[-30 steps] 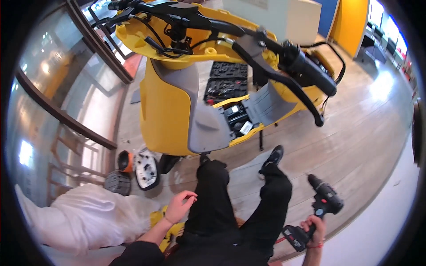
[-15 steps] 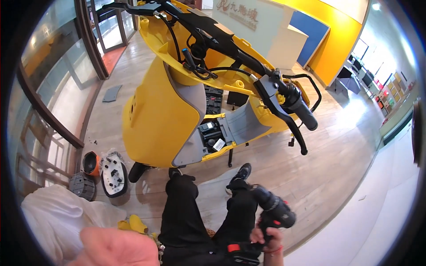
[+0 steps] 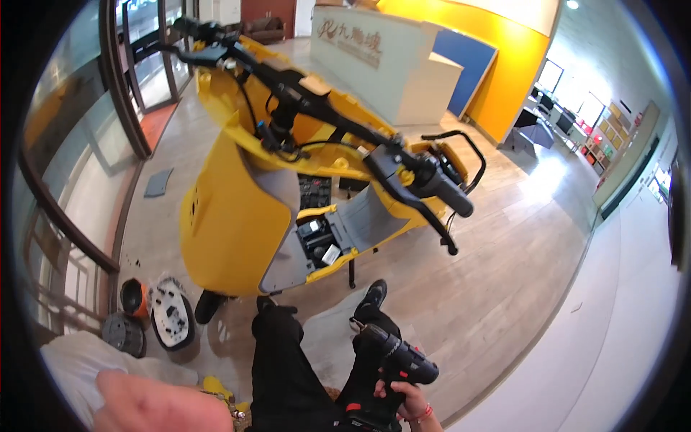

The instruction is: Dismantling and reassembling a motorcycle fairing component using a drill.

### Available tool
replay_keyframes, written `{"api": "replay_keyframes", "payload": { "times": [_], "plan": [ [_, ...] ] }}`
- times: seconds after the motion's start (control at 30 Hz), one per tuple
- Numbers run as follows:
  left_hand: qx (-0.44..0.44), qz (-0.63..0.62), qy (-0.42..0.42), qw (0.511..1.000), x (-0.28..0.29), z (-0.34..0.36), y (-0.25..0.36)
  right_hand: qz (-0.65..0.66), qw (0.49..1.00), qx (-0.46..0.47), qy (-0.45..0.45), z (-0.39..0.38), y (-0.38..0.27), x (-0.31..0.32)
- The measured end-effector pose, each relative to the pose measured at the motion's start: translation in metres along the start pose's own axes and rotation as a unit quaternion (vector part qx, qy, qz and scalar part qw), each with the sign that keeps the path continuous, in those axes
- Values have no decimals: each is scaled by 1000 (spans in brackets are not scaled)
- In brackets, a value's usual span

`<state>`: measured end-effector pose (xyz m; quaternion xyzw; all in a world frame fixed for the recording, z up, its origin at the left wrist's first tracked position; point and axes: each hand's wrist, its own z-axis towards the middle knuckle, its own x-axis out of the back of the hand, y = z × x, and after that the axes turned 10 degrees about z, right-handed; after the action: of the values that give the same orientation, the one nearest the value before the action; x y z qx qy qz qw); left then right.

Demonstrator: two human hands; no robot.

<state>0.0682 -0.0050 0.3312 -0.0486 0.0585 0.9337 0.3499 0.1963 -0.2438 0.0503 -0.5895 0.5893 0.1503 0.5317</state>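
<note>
My right hand (image 3: 410, 400), with a red band at the wrist, is wrapped round the grip of a black cordless drill (image 3: 404, 360) with red accents. The drill is held over my right leg, its bit end toward the upper left. At the lower left, close up, is my left hand (image 3: 155, 405); a bracelet circles its wrist. Its fingers are blurred and I cannot make out their pose. In front of me stands a partly taken apart yellow scooter (image 3: 234, 227), with black handlebars (image 3: 317, 101) and an open floorboard compartment (image 3: 322, 241) showing parts inside.
Left on the floor are a white-and-black shell part (image 3: 171, 317), an orange-and-black bowl-shaped part (image 3: 134, 297), a dark grey round part (image 3: 124, 335) and a grey panel (image 3: 158, 183). White cloth (image 3: 79, 363) and yellow pieces (image 3: 218, 387) lie near my left hand. A white wall (image 3: 576, 345) runs along the right.
The view has shifted, so the scooter sits further left and lower. The drill has swung toward the left, over my right leg, still in my right hand. My left hand remains at the lower left.
</note>
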Motion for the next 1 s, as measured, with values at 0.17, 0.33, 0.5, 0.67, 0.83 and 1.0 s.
{"api": "replay_keyframes", "payload": {
  "times": [0.17,0.33,0.5,0.67,0.83,1.0],
  "plan": [
    [74,130,-174,973,-3,-5,-26,-10,999,11,38,-12,-4,-6],
    [505,44,-207,837,-40,-24,-62,31,995,81,45,-12,-14,-11],
    [233,210,-372,874,-70,-24,-97,65,995,80,-2,-14,-15,-4],
    [14,189,-463,866,-143,-41,-114,13,994,105,35,-34,-9,2],
    [-114,318,-505,794,-231,-72,-141,-47,995,84,-1,-27,3,45],
    [-7,352,-647,676,-257,-80,-170,-26,994,107,22,-37,2,39]
  ]
}}
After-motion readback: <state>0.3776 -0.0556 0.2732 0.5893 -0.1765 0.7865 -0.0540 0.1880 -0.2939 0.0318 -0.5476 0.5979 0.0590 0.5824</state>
